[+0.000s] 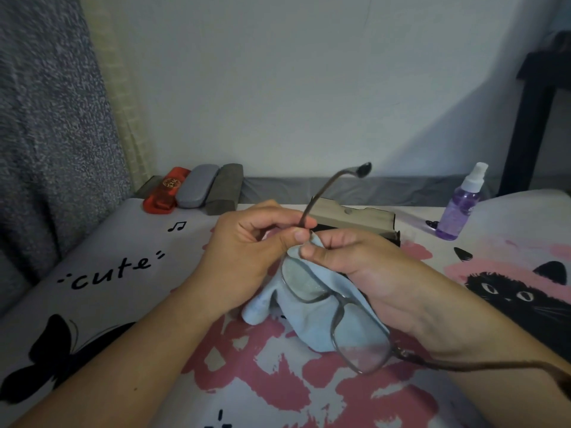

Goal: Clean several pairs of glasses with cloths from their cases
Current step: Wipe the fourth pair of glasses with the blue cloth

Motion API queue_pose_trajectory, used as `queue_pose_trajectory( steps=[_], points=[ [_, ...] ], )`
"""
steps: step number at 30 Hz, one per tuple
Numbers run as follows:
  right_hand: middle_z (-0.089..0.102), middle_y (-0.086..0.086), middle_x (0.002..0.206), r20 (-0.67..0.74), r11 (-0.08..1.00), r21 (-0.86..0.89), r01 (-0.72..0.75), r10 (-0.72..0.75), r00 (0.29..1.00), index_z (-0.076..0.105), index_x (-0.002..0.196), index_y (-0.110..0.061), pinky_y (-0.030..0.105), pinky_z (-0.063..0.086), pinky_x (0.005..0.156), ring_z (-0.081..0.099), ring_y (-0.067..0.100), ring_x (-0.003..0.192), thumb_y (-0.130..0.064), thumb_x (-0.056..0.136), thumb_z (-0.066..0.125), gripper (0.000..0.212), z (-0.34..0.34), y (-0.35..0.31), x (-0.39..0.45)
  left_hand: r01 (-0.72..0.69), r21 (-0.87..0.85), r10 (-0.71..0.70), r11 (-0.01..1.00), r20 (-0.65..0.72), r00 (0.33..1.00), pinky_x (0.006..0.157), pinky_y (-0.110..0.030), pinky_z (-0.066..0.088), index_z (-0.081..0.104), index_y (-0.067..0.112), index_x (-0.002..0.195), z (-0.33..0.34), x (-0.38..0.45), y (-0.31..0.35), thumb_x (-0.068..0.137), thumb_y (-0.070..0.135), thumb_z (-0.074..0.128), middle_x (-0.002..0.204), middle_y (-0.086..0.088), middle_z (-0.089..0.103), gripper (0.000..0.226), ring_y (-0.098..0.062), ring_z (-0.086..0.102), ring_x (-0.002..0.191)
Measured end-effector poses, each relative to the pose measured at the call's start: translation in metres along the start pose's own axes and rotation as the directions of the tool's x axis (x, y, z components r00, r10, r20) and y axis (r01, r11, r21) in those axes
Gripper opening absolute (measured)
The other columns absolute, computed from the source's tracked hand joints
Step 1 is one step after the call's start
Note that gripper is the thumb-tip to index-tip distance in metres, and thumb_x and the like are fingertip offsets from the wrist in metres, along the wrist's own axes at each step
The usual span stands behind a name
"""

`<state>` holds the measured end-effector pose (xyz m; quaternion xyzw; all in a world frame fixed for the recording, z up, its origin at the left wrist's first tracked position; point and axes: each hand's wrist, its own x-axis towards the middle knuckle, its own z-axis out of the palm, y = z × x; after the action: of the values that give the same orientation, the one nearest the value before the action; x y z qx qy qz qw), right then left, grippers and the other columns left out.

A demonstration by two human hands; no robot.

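Note:
A pair of dark thin-framed glasses (336, 304) hangs unfolded between my hands above the bed. My left hand (247, 251) pinches the frame near the hinge of the temple that sticks up and away. My right hand (358, 267) holds a light blue cloth (309, 319) and pinches it against the upper lens with thumb and fingers. The cloth drapes down behind both lenses. The other temple runs off to the lower right. An open dark case (358, 216) with a pale lining lies just behind my hands.
Three shut cases lie at the back left: red (163, 193), grey (197, 185) and dark olive (224, 189). A purple spray bottle (460, 208) stands at the right. The bedsheet (123, 273) has cat and butterfly prints. A dark furniture leg (528, 118) rises at far right.

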<state>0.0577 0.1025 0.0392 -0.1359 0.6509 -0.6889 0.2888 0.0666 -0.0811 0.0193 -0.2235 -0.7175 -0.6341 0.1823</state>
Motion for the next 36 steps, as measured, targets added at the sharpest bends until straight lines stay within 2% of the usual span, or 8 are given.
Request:
queue_pose_trajectory(
  steps=[4,9,15,20,23,27,30,36],
  points=[
    [0.069,0.028,0.116,0.148,0.997,-0.067,-0.028,0.038,0.988,0.067,0.119,0.0,0.042,0.056,0.097,0.071,0.034,0.106,0.001,0.089,0.07,0.03,0.002,-0.001,-0.001,-0.049,0.079,0.046,0.996,0.05,0.998,0.077,-0.028,0.05,0.08,0.022,0.1,-0.001,-0.001,-0.001,0.085,0.022,0.074,0.085,0.004,0.067,0.016,-0.02,0.062,0.081],
    [0.073,0.017,0.096,0.194,0.994,-0.071,-0.081,0.094,0.976,0.069,0.112,0.003,0.03,0.057,0.08,0.074,0.027,0.091,0.01,0.085,0.07,0.028,0.004,-0.001,-0.002,-0.123,0.193,0.11,0.974,0.073,0.991,0.077,-0.037,0.053,0.079,0.019,0.098,0.005,-0.003,-0.003,0.086,0.018,0.075,0.087,0.001,0.069,0.012,-0.025,0.064,0.083],
    [0.073,0.02,0.1,0.072,0.993,0.063,-0.102,0.097,0.993,0.071,0.112,0.005,0.036,0.059,0.088,0.073,0.031,0.094,-0.005,0.078,0.077,0.036,0.006,-0.002,0.0,-0.055,0.094,0.052,0.994,0.031,0.998,0.074,-0.028,0.05,0.079,0.022,0.098,0.009,0.0,-0.002,0.086,0.016,0.076,0.083,-0.002,0.066,0.014,-0.015,0.062,0.078],
    [0.074,0.025,0.106,-0.014,0.99,0.131,-0.059,0.061,0.998,0.072,0.109,0.006,0.04,0.06,0.088,0.073,0.035,0.093,-0.01,0.076,0.078,0.038,0.003,-0.002,0.002,-0.022,0.061,0.023,0.998,-0.003,1.0,0.079,-0.048,0.053,0.08,0.028,0.094,0.008,0.003,-0.003,0.084,0.026,0.074,0.087,-0.006,0.069,0.012,-0.036,0.064,0.083],
    [0.071,0.027,0.116,-0.025,0.99,0.138,-0.027,0.031,0.999,0.071,0.114,0.003,0.051,0.054,0.101,0.069,0.043,0.11,-0.01,0.08,0.077,0.037,0.0,-0.001,0.004,-0.047,0.062,0.047,0.997,-0.005,0.999,0.082,-0.046,0.054,0.08,0.028,0.095,0.005,0.002,-0.001,0.086,0.025,0.073,0.09,-0.007,0.071,0.012,-0.036,0.065,0.084],
    [0.076,0.02,0.097,-0.112,0.997,0.076,0.025,-0.016,0.994,0.078,0.093,-0.006,0.046,0.057,0.093,0.073,0.033,0.091,-0.016,0.072,0.078,0.023,0.0,0.001,0.005,-0.074,0.079,0.077,0.994,-0.033,0.997,0.086,-0.048,0.057,0.079,0.039,0.096,0.003,0.0,-0.003,0.088,0.022,0.073,0.096,-0.01,0.073,0.02,-0.037,0.068,0.089],
    [0.076,0.016,0.091,-0.087,0.998,0.061,0.027,-0.022,0.996,0.077,0.093,-0.005,0.038,0.059,0.081,0.073,0.029,0.086,-0.011,0.08,0.075,0.014,-0.001,0.002,0.003,-0.092,0.075,0.095,0.993,-0.042,0.995,0.085,-0.045,0.056,0.079,0.037,0.098,0.002,-0.001,-0.006,0.089,0.017,0.072,0.094,-0.01,0.071,0.022,-0.035,0.067,0.088],
    [0.074,0.026,0.104,0.046,0.998,-0.032,-0.061,0.063,0.997,0.069,0.109,0.007,0.045,0.06,0.088,0.074,0.039,0.096,0.006,0.082,0.073,0.028,0.002,-0.002,-0.001,-0.071,0.103,0.067,0.992,0.041,0.997,0.076,-0.026,0.052,0.077,0.021,0.1,0.012,-0.002,-0.003,0.088,0.006,0.073,0.089,-0.011,0.069,0.02,-0.016,0.066,0.081]
  ],
)
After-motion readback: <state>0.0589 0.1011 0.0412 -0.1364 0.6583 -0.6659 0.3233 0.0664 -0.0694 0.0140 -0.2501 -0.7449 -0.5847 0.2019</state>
